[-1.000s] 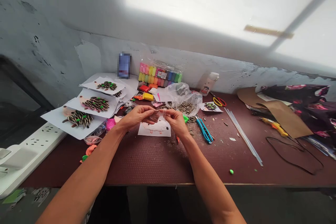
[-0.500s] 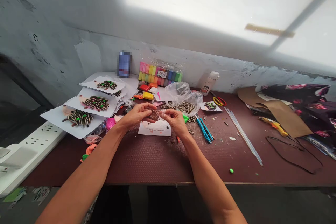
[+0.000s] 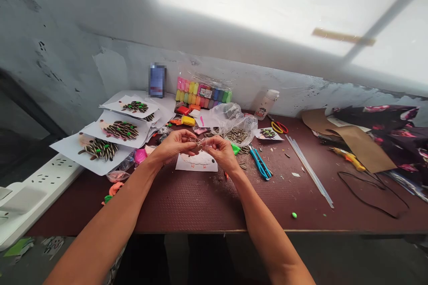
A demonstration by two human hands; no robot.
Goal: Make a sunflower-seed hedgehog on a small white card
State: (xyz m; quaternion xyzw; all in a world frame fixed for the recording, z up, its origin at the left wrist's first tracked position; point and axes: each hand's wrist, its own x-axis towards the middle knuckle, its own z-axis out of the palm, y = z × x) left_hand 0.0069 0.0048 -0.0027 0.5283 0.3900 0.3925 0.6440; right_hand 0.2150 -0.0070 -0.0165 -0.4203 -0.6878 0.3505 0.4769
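Note:
My left hand and my right hand meet above the card at the middle of the table. Their fingertips pinch a small crinkled clear plastic wrapper with something brown in it; fingers hide much of it. Beneath lies a white card with a hedgehog-like drawing, its upper part covered by my hands. Just beyond my right hand, striped sunflower seeds spill from a clear plastic bag. A bright green clay packet sits beside that hand.
Finished seed hedgehog cards are stacked at left near a white power strip. Colored clay packs lean by the wall. A blue utility knife, scissors, clear glue sticks and a yellow glue gun lie rightward.
Both hands stay together over the card, with small finger movements. The brown piece in the wrapper shows less than before. The view has shifted very slightly.

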